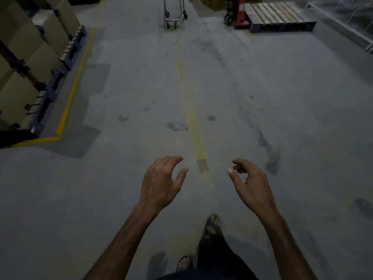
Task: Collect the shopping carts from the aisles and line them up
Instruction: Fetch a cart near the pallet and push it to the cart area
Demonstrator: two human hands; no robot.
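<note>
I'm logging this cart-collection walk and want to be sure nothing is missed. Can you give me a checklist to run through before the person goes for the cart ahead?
1. Both hands free: ok. Left hand and right hand hold nothing, fingers loosely curled.
2. Cart located: ok, straight ahead at the far end of the floor; only its lower frame and wheels show.
3. Path to cart clear: ok, nothing lies along the yellow line.
4. Side hazards: ok. Boxes on the left and pallet on the right sit off the path.
5. Cart empty: cannot tell, basket out of view.
6. Footing: ok, floor stained, no debris seen.
</note>
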